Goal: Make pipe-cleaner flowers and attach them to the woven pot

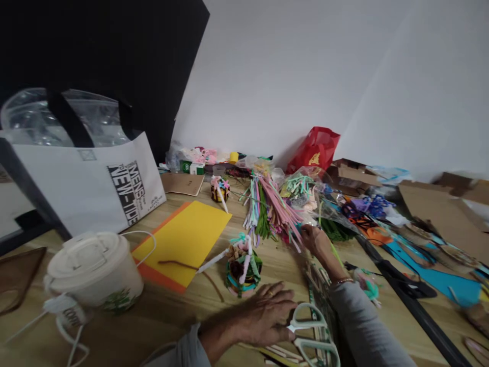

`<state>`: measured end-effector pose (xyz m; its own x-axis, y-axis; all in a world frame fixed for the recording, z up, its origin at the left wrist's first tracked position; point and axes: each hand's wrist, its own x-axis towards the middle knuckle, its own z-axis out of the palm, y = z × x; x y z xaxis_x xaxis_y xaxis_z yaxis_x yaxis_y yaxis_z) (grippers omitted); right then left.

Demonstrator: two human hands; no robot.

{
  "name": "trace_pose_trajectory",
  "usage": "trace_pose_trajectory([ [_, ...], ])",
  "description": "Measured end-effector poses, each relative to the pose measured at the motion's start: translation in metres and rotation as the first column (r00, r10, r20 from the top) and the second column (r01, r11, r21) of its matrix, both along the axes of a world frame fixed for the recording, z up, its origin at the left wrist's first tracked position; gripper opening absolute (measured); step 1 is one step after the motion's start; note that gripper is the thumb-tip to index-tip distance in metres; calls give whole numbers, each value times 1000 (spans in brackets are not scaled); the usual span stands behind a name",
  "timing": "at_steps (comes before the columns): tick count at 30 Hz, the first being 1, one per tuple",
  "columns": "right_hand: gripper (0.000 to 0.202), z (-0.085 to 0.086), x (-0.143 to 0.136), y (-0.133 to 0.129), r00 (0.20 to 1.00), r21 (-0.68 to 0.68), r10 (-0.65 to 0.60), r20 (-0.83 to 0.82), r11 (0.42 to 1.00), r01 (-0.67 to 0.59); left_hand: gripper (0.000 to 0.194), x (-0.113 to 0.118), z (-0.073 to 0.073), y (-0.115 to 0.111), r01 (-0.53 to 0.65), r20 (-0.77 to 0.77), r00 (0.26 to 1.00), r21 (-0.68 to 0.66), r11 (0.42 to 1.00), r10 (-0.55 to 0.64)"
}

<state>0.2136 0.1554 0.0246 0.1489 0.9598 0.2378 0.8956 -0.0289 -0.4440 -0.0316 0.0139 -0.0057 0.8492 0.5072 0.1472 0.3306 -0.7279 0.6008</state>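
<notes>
My left hand lies flat on the wooden table, its fingertips beside the pale green handles of a pair of scissors. Further forward, my right hand reaches to the edge of a pile of pink pipe cleaners; its fingers are bent together and what they hold, if anything, is too small to name. A small round basket of coloured pipe cleaners stands just beyond my left hand. Dark green pipe cleaners lie right of my right hand.
Yellow sheet on orange paper lies left of centre. A lidded white bucket and a large white bag stand at the left. Behind are a smaller basket and a red bag. Cardboard boxes sit at the right.
</notes>
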Motion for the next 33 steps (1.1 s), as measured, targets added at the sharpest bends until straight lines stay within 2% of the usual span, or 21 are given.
trace_pose_trajectory([
  [10,39,2,-5,21,961,-99,-155,228,978,182,59,-1,3,0,29,13,999,-11,1000,-29],
  [15,39,-1,-7,28,942,-121,-205,265,962,243,59,0,-3,0,24,27,999,-11,1000,-24],
  [20,33,-6,-6,33,953,-159,-171,250,964,214,62,-1,-10,2,9,40,999,-25,1000,-8],
  [25,27,-8,-3,28,982,-195,-98,159,972,128,63,-3,-7,3,19,29,999,-70,997,-17],
  [29,18,-7,3,11,997,-181,-26,78,983,40,63,-3,-5,3,12,21,1000,-69,998,-10],
  [33,20,4,13,-24,998,-151,65,-10,986,-66,63,-3,-7,4,20,32,999,-70,997,-18],
])
